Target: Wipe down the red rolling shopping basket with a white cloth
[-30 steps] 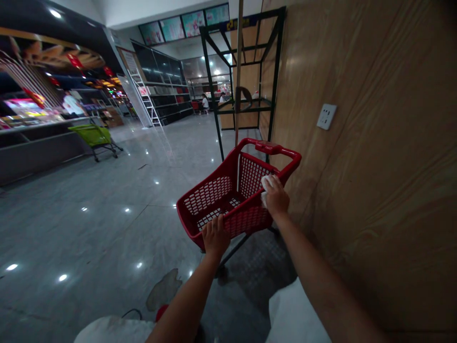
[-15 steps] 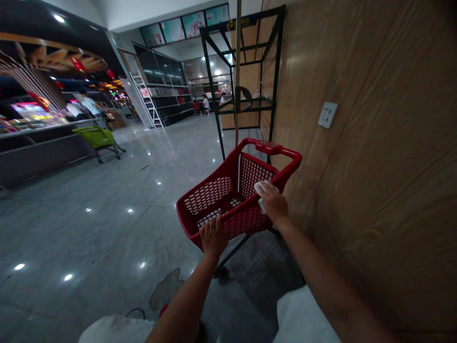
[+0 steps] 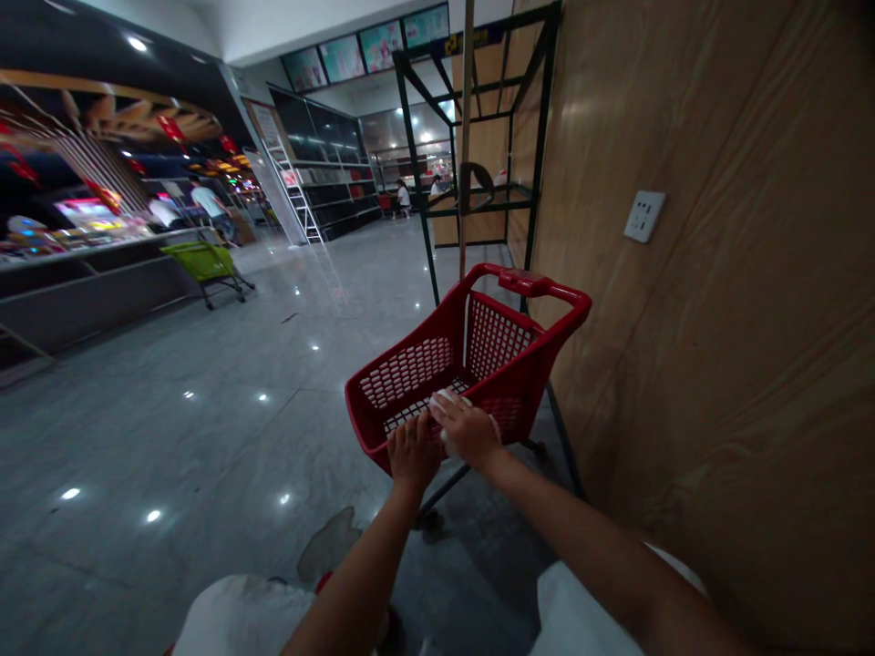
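A red plastic shopping cart [image 3: 516, 374] with a perforated basket stands in front of me, its handle toward the far right. My left hand [image 3: 414, 453] grips the near rim of its basket, fingers folded over the edge. Close beside it, my right hand [image 3: 470, 430] presses a white cloth [image 3: 447, 398] against the same rim. The cloth is bunched under the fingers, so much of it is hidden. Inside, the part of the basket that shows holds no goods.
A wooden wall panel [image 3: 684, 383] with a socket [image 3: 644, 216] rises close on the right. Behind the cart stand a dark metal frame [image 3: 540, 137] and a tall pole [image 3: 466, 118]. A green cart [image 3: 201, 261] is by a counter at the left, with people near it.
My right hand has slid the cloth along the near rim, away from the handle end, to beside my left hand. My left hand keeps its hold on the rim. The view has shifted slightly.
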Tool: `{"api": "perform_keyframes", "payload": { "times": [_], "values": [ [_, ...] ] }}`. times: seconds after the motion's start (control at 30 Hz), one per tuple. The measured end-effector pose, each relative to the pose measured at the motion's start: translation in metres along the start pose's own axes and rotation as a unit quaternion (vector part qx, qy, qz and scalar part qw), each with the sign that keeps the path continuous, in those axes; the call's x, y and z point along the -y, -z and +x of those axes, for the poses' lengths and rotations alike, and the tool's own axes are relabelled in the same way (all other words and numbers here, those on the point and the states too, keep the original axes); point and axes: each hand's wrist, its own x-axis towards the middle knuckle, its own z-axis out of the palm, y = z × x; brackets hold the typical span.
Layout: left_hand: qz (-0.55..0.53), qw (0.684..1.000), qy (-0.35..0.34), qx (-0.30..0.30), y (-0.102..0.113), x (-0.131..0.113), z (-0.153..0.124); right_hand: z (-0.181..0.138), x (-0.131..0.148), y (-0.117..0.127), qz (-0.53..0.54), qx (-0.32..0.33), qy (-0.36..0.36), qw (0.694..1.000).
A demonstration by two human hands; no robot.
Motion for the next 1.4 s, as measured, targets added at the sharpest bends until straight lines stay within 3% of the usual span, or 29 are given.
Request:
{"api": "perform_keyframes", "payload": {
  "times": [0.07, 0.17, 0.27, 0.33, 0.5, 0.6, 0.67, 0.73, 0.83, 0.93, 1.03, 1.13, 1.2, 1.27, 1.33, 1.4],
  "values": [
    [-0.002, 1.0, -0.002, 0.003, 0.001, 0.001, 0.0, 0.0, -0.035, 0.02, -0.024, -0.009, -0.047, 0.999],
    [-0.003, 1.0, 0.012, 0.005, 0.002, -0.003, 0.001, -0.001, -0.093, 0.052, -0.071, -0.084, -0.151, 0.982],
    [-0.005, 1.0, 0.024, 0.009, 0.003, -0.008, 0.002, -0.001, -0.117, 0.066, -0.105, -0.15, -0.213, 0.96],
    [-0.008, 1.0, 0.025, 0.013, 0.002, -0.009, 0.002, -0.002, -0.101, 0.058, -0.099, -0.13, -0.193, 0.968],
    [-0.003, 1.0, 0.012, 0.02, 0.0, -0.003, -0.004, -0.011, 0.004, 0.008, -0.021, -0.022, 0.018, 0.999],
    [-0.004, 0.999, 0.007, 0.036, 0.001, 0.002, -0.007, -0.014, 0.027, 0.0, -0.01, 0.011, 0.035, 0.999],
    [-0.009, 0.999, 0.015, 0.038, 0.003, 0.004, -0.006, -0.012, 0.005, 0.012, -0.024, 0.022, -0.002, 0.999],
    [-0.014, 0.999, 0.016, 0.029, 0.006, 0.003, -0.004, -0.01, -0.038, 0.033, -0.056, 0.01, -0.075, 0.996],
    [-0.004, 1.0, 0.021, 0.018, 0.007, 0.0, -0.002, -0.01, -0.108, 0.067, -0.123, -0.064, -0.2, 0.97],
    [0.01, 0.999, 0.035, 0.021, 0.007, -0.004, 0.0, -0.011, -0.144, 0.085, -0.155, -0.135, -0.29, 0.935],
    [0.011, 0.998, 0.045, 0.03, 0.006, -0.008, 0.0, -0.011, -0.121, 0.073, -0.115, -0.122, -0.256, 0.952],
    [0.004, 0.998, 0.048, 0.032, 0.005, -0.008, -0.001, -0.012, -0.053, 0.037, -0.041, -0.052, -0.113, 0.991],
    [-0.009, 0.999, 0.039, 0.032, 0.004, -0.005, -0.003, -0.014, -0.007, 0.013, -0.006, -0.029, -0.017, 0.999],
    [-0.019, 0.999, 0.028, 0.034, 0.004, -0.002, -0.006, -0.016, 0.019, 0.0, 0.01, -0.013, 0.034, 0.999],
    [-0.018, 0.999, 0.023, 0.035, 0.006, 0.002, -0.008, -0.016, 0.015, 0.003, 0.009, -0.004, 0.024, 1.0],
    [-0.014, 0.999, 0.027, 0.032, 0.008, 0.003, -0.009, -0.014, -0.015, 0.019, -0.006, -0.007, -0.034, 0.999]
  ]
}}
